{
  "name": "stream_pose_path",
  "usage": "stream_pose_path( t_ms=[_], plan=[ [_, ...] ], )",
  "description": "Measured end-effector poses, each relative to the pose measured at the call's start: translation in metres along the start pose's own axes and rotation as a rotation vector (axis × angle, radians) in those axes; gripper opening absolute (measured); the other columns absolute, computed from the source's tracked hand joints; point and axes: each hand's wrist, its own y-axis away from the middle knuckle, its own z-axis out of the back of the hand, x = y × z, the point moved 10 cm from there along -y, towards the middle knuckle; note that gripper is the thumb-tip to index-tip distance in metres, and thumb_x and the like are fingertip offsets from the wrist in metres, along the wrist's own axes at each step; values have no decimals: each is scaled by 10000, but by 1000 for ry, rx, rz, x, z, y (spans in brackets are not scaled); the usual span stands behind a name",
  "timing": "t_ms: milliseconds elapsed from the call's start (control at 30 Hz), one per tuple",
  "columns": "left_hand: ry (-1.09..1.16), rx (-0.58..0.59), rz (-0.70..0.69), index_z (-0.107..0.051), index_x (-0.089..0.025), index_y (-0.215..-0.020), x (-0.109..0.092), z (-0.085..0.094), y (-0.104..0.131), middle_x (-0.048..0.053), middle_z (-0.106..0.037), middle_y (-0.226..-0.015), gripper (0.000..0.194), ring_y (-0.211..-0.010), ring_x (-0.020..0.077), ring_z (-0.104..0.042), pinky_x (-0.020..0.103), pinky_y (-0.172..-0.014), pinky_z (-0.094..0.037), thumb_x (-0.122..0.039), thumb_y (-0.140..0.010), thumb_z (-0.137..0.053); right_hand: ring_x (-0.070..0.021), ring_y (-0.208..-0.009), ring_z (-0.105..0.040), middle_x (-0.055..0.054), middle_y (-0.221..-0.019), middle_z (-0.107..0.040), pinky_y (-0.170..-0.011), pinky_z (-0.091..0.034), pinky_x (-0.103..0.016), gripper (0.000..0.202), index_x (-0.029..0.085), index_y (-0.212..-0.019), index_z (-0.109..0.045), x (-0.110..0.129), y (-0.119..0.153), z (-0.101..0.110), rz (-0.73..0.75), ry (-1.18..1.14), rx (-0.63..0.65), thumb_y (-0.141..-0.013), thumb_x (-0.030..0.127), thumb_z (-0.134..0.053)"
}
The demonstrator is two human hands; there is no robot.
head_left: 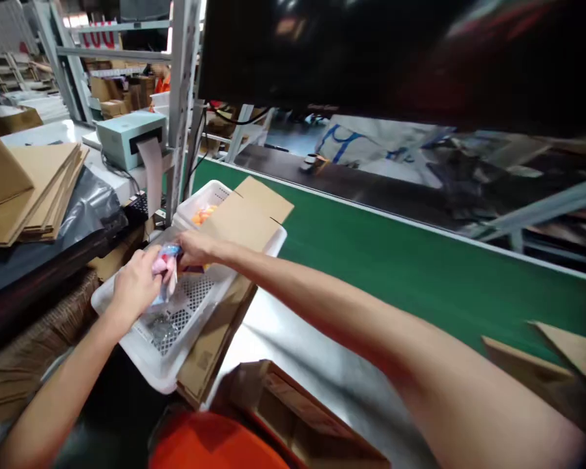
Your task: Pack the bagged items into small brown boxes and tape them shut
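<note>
Small packet (166, 260) between left hand (135, 284), right hand (198, 247) (over white basket (141, 352))

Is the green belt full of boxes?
No, the green belt is mostly bare; both hands, left hand and right hand, hold a small packet over the white basket.

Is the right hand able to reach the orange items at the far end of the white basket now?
Probably yes. The right hand is over the white basket, near the orange items. The flat cardboard piece lies beside them, not over them, though both hands hold a small packet.
</note>
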Motion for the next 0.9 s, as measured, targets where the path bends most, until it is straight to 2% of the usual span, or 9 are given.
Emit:
stream_pose_path(
  t_ms=[133, 233, 333, 467, 533, 600, 667, 767, 900],
  plan=[
    [-135, -158, -142, -577, -329, -1477, -89, 75, 30, 63, -677, -1190, 508, -1015, 273, -717, 342, -852, -573, -314, -972, -624, -122, -644, -573, 5, -735, -712, -608, -419, -221, 170, 122, -879, -791, 17, 88, 81, -5, 46, -86, -725, 186, -822],
    [-170, -223, -291, -573, -340, -1484, -165, 83, 77, 70, -663, -1221, 496, -903, 259, -708, 345, -756, -593, -327, -989, -609, -144, -763, -616, -27, -893, -716, -721, -466, -242, 193, 141, -972, -803, 13, 195, 108, -17, 46, -318, -791, 175, -746],
    [-144, -193, -472, -582, -396, -1461, -225, 29, 138, 76, -665, -1295, 493, -931, 251, -698, 309, -666, -599, -244, -992, -598, -166, -854, -640, -40, -977, -692, -795, -514, -267, 308, 208, -1146, -794, -5, 310, 57, -91, -8, -544, -863, 193, -672],
    [-77, -103, -723, -623, -414, -1404, -264, -107, 203, 89, -680, -1364, 485, -1184, 318, -665, 313, -684, -642, -194, -971, -632, -237, -981, -677, -92, -1088, -660, -847, -597, -361, 403, 227, -1270, -739, -59, 438, -81, -403, -82, -932, -882, 223, -630],
    [-31, 91, -871, -638, -360, -1406, -268, -178, 217, 113, -687, -1364, 461, -1208, 320, -660, 323, -734, -662, -243, -962, -666, -247, -971, -678, -97, -1075, -646, -847, -617, -385, 419, 223, -1256, -737, -85, 469, -149, -557, -133, -960, -863, 188, -595],
    [1, 252, -1007, -597, -318, -1466, -265, -219, 222, 147, -655, -1417, 536, -1304, 351, -612, 377, -831, -671, -266, -939, -680, -273, -1054, -666, -117, -1137, -642, -929, -613, -434, 496, 226, -1321, -705, -98, 477, -193, -628, -179, -878, -843, 153, -592],
    [22, 364, -1092, -515, -297, -1540, -262, -231, 220, 166, -580, -1516, 678, -1403, 377, -535, 441, -931, -652, -258, -887, -697, -300, -1157, -635, -144, -1230, -629, -1020, -581, -473, 614, 214, -1415, -640, -98, 475, -209, -639, -190, -749, -809, 116, -615],
    [42, 489, -1179, -467, -290, -1563, -261, -223, 216, 166, -486, -1608, 782, -1468, 384, -474, 493, -1038, -599, -269, -820, -707, -306, -1218, -616, -153, -1307, -623, -1041, -557, -438, 719, 217, -1472, -578, -92, 472, -206, -702, -127, -512, -771, 64, -631],
    [29, 643, -1220, -425, -331, -1608, -255, -225, 219, 133, -531, -1602, 755, -1409, 348, -571, 473, -1071, -561, -320, -887, -651, -326, -1182, -665, -162, -1270, -696, -977, -549, -396, 516, 198, -1321, -685, -89, 467, -199, -844, 16, -180, -819, 84, -649]
  ],
)
